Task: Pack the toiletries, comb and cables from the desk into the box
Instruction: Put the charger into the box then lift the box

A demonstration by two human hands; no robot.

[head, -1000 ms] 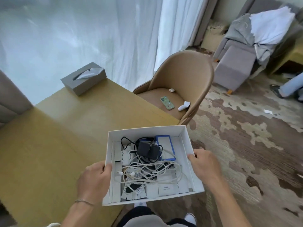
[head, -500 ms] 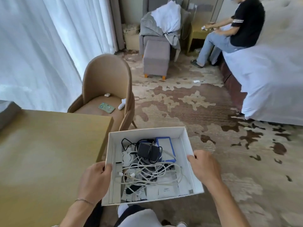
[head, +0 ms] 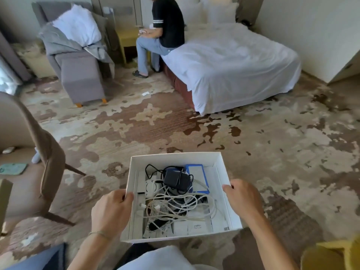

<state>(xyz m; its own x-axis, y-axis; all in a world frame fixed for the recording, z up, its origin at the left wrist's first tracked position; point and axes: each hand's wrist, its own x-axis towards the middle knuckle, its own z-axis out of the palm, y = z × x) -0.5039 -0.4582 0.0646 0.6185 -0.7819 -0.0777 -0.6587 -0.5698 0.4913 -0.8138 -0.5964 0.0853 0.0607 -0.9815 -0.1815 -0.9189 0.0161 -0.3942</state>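
Observation:
I carry an open white box in front of me, above the carpet. My left hand grips its left wall, thumb inside the rim. My right hand grips the right wall the same way. Inside lie tangled white cables, a black charger with a black cable, a blue-edged flat packet and several small white sachets along the near side. A dark patterned item is partly hidden under the cables.
A tan chair stands at the left, a phone on its seat. A grey armchair with footstool and a white bed lie ahead; a person sits on the bed edge. Patterned carpet spreads between.
My view has swung right, away from the desk and curtains, toward the bed and the room. The box stays held in both hands with its contents unmoved.

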